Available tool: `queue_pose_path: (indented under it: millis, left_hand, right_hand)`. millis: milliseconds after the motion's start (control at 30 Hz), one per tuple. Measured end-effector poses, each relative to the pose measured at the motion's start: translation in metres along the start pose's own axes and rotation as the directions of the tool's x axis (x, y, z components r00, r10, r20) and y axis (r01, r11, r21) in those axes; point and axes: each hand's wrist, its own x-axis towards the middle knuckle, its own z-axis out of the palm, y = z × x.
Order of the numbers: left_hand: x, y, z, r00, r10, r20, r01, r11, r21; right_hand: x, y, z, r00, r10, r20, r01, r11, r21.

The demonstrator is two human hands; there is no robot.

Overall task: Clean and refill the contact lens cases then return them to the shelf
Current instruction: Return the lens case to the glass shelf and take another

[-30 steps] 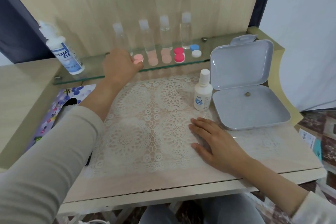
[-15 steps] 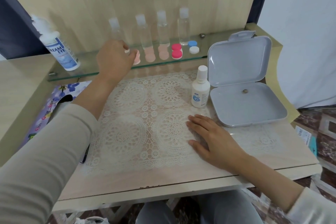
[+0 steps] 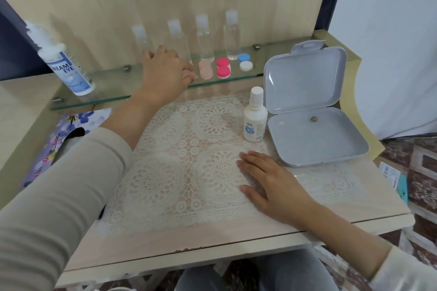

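Left hand (image 3: 165, 73) is over the glass shelf (image 3: 111, 84), fingers curved above a partly hidden pale pink lens case (image 3: 192, 75); whether it grips cannot be told. Beside it on the shelf stand 3 more: second pale pink case (image 3: 204, 70), hot pink case (image 3: 223, 67), blue-and-white case (image 3: 245, 62). Right hand (image 3: 272, 179) lies flat, fingers spread, on the lace mat (image 3: 170, 172).

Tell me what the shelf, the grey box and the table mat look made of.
Shelf: clear glossy glass; see-through, greenish edge. Grey box: matte moulded plastic, likely; rounded corners, clip tab. Table mat: white lace pattern, crochet or vinyl; cannot tell which.
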Motion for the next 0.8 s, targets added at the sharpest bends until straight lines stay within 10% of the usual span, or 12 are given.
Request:
queue_pose_path:
  millis: [467,800]
  left_hand:
    - [-0.024,0.002,-0.006,0.998,0.013,-0.054,-0.017,0.997,-0.081]
    - [-0.130,0.031,-0.012,0.998,0.049,0.042,-0.017,0.826,-0.563]
  right_hand:
    - [0.000,-0.001,-0.002,0.999,0.021,0.042,-0.022,1.000,0.006]
    - [-0.001,-0.006,-0.006,0.999,0.026,0.035,-0.026,1.000,0.007]
